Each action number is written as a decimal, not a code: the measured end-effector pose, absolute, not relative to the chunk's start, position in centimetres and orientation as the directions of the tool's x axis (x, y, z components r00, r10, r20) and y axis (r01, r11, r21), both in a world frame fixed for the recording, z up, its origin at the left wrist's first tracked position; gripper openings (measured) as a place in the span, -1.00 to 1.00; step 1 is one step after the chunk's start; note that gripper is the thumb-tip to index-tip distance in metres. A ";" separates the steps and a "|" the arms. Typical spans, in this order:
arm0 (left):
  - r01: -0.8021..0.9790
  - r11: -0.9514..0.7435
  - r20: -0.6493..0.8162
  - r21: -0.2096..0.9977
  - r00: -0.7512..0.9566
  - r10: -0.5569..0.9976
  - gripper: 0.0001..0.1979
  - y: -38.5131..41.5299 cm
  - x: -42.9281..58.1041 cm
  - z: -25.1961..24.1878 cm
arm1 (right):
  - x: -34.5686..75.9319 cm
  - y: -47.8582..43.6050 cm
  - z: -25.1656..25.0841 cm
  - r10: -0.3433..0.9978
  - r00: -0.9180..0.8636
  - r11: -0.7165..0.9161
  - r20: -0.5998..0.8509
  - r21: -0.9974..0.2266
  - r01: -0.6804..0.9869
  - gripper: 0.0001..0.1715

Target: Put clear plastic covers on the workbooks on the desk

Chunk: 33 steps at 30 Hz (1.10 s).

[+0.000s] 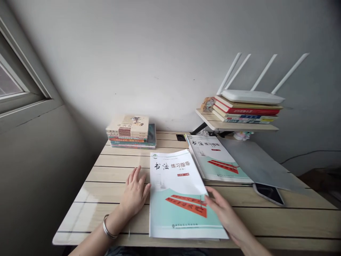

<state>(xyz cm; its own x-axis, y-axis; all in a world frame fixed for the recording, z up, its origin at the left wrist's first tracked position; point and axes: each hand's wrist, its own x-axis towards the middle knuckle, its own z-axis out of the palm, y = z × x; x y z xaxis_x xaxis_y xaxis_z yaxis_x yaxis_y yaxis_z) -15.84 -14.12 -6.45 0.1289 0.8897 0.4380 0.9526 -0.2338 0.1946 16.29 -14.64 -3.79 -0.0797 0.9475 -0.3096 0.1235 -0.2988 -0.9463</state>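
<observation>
A thin calligraphy workbook [165, 209], with a white and teal cover and red strips printed on it, lies in front of me near the table's front edge. My right hand [221, 209] holds its right edge, the thumb on the cover and the other fingers partly hidden at the side. To the left of it, my left hand [135, 192] rests on the table with the fingers stretched out; the thumb is close to the workbook's left edge. A silver bangle [108, 227] circles the left wrist. Behind and to the right lies a second, matching workbook [202, 153].
At the back left stands a stack of books [130, 131]. A grey laptop [255, 160] and a phone [269, 193] lie on the right of the wooden table [106, 174]. A small raised shelf [239, 126] bears books and a white router [250, 96] with antennas.
</observation>
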 end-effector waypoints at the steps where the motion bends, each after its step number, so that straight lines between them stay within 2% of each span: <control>1: 0.949 -0.249 0.426 0.192 0.148 0.893 -0.58 -14.1 -15.9 -6.4 | 16.2 -14.6 -4.1 0.946 -0.109 -0.281 -0.306 -0.939 0.199 -0.33; 3: 0.947 -0.270 0.392 0.173 0.185 0.901 -0.50 -14.0 -16.0 -6.5 | 16.5 -14.0 -4.4 0.967 -0.104 -0.171 -0.231 -0.899 0.404 -0.40; 5: 0.948 -0.282 0.359 0.150 0.214 0.908 -0.43 -13.9 -16.0 -6.5 | 17.4 -12.6 -4.5 0.997 -0.075 0.034 -0.014 -0.801 0.597 -0.49; 7: 0.950 -0.282 0.335 0.131 0.225 0.915 -0.40 -13.8 -16.1 -6.6 | 18.4 -10.8 -4.4 0.957 -0.120 0.264 0.265 -0.615 0.743 -0.57; 9: 0.955 -0.273 0.329 0.116 0.222 0.918 -0.41 -13.8 -16.1 -6.6 | 19.0 -8.9 -4.2 0.884 -0.218 0.383 0.413 -0.374 0.845 -0.60; 11: 0.957 -0.273 0.335 0.101 0.225 0.915 -0.41 -13.7 -16.2 -6.5 | 19.2 -7.4 -4.1 0.852 -0.308 0.403 0.423 -0.156 0.902 -0.60; 13: 0.957 -0.277 0.344 0.092 0.230 0.910 -0.41 -13.8 -16.2 -6.6 | 19.1 -6.6 -4.2 0.842 -0.372 0.407 0.390 -0.007 0.914 -0.62; 15: 0.954 -0.285 0.354 0.090 0.237 0.905 -0.42 -13.7 -16.3 -6.6 | 19.0 -6.3 -4.3 0.828 -0.421 0.424 0.370 0.077 0.902 -0.63; 17: 0.951 -0.294 0.362 0.093 0.242 0.900 -0.42 -13.7 -16.4 -6.7 | 18.9 -6.4 -4.4 0.823 -0.425 0.419 0.378 0.102 0.902 -0.62; 19: 0.951 -0.295 0.360 0.096 0.243 0.901 -0.41 -13.8 -16.4 -6.7 | 18.8 -6.7 -4.5 0.836 -0.374 0.379 0.401 0.070 0.923 -0.62; 21: 0.951 -0.292 0.352 0.097 0.242 0.904 -0.41 -13.8 -16.4 -6.7 | 18.5 -7.1 -4.7 0.853 -0.307 0.351 0.423 -0.028 0.936 -0.65; 24: 0.951 -0.294 0.356 0.098 0.242 0.902 -0.41 -13.9 -16.3 -6.7 | 17.5 -7.7 -5.1 0.894 -0.222 0.356 0.388 -0.317 0.879 -0.65; 26: 0.950 -0.295 0.368 0.101 0.240 0.898 -0.42 -13.9 -16.2 -6.7 | 16.4 -7.9 -5.3 0.950 -0.162 0.286 0.266 -0.540 0.792 -0.60; 28: 0.952 -0.290 0.378 0.101 0.233 0.896 -0.42 -13.9 -16.2 -6.8 | 15.2 -8.0 -5.3 0.988 -0.105 0.156 0.115 -0.688 0.708 -0.56; 33: 0.961 -0.260 0.360 0.096 0.209 0.909 -0.41 -14.0 -16.1 -6.8 | 12.6 -7.2 -3.5 0.975 -0.114 -0.110 -0.192 -0.858 0.502 -0.64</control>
<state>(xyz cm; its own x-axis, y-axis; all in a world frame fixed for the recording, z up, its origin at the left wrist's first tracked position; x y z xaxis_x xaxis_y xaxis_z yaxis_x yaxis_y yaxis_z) -16.07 -14.00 -6.84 0.2095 0.9091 0.3602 0.9609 -0.2596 0.0965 12.65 -7.18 -3.48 -0.1145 0.9747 -0.1919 0.5019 -0.1099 -0.8579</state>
